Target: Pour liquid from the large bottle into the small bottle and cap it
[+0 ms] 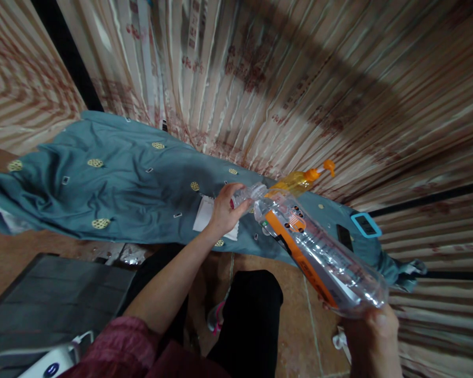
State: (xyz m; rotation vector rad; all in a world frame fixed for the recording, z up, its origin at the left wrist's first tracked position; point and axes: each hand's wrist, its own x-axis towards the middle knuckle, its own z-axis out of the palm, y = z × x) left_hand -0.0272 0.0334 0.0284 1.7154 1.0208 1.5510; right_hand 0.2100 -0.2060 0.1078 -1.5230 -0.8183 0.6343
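My right hand (372, 325) is wrapped round the base of a large clear plastic bottle (331, 252) with an orange label. The bottle is tilted, its neck pointing up and left toward my other hand. My left hand (224, 210) is closed round a small clear bottle (244, 195). The mouths of the two bottles lie close together; I cannot tell whether they touch. Just behind them is a pump bottle (294, 182) of yellow liquid with an orange pump head. White paper (204, 214) with a jagged edge lies under my left hand.
A teal cloth (130, 184) with yellow prints covers the long, narrow surface. At its right end are a blue-framed digital display (366, 224) and a dark flat object (344, 237). Patterned curtains (299, 84) hang behind. A grey box-like surface (55, 294) stands lower left.
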